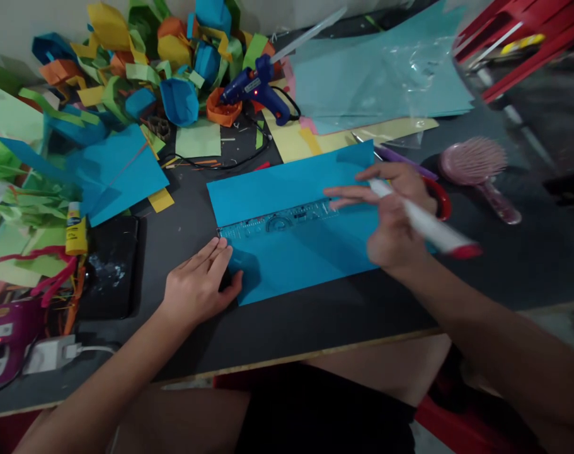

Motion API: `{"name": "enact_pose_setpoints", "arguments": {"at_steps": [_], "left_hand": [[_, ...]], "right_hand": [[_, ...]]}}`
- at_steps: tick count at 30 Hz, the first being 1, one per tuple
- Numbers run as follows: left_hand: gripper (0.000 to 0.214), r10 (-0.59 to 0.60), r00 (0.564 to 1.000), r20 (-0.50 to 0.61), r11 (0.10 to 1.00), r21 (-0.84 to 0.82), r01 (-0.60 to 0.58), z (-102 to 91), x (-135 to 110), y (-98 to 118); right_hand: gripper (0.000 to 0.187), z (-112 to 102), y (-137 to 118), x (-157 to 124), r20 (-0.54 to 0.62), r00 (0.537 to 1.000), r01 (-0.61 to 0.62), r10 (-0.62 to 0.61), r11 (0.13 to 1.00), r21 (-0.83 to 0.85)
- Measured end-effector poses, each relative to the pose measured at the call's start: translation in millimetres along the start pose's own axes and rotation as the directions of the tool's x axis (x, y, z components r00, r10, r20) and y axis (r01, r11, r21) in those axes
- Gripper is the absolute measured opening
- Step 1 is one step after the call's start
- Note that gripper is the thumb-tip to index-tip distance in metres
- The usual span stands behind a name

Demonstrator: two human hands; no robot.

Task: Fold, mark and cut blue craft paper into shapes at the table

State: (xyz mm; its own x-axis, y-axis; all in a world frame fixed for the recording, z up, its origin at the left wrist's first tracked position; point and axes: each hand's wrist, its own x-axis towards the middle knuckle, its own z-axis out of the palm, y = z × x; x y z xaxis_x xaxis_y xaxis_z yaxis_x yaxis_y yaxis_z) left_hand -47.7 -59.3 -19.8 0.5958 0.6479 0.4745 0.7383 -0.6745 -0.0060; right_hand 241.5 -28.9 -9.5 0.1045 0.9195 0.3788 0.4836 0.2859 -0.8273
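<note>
A sheet of blue paper lies slightly askew on the dark table, and a clear plastic ruler with a protractor cut-out rests across it. At the ruler's left end, the fingertips of my left hand touch its corner and the paper's edge; the fingers are extended, the thumb apart. My right hand grips a white marker with a red end, slanted over the paper's right part. Its outstretched fingers reach the ruler's right end. Red-handled scissors are partly hidden behind this hand.
Behind the sheet, a blue glue gun leans among folded paper pieces, with its cord on the table. A pink hairbrush lies right. Left are a glue stick, a black phone and a white charger.
</note>
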Motion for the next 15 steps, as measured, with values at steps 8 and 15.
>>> {"name": "enact_pose_setpoints", "arguments": {"at_steps": [8, 15], "left_hand": [[0.03, -0.015, 1.0, 0.016, 1.0, -0.023, 0.016, 0.9, -0.3, -1.0], [0.031, 0.005, 1.0, -0.005, 1.0, -0.005, -0.005, 1.4, 0.6, -1.6]], "right_hand": [[0.027, 32.5, -20.7, 50.7, 0.207, 0.892, -0.451, 0.402, 0.827, 0.337], [0.039, 51.5, 2.7, 49.1, 0.211, 0.945, -0.283, 0.248, 0.947, 0.151]]}}
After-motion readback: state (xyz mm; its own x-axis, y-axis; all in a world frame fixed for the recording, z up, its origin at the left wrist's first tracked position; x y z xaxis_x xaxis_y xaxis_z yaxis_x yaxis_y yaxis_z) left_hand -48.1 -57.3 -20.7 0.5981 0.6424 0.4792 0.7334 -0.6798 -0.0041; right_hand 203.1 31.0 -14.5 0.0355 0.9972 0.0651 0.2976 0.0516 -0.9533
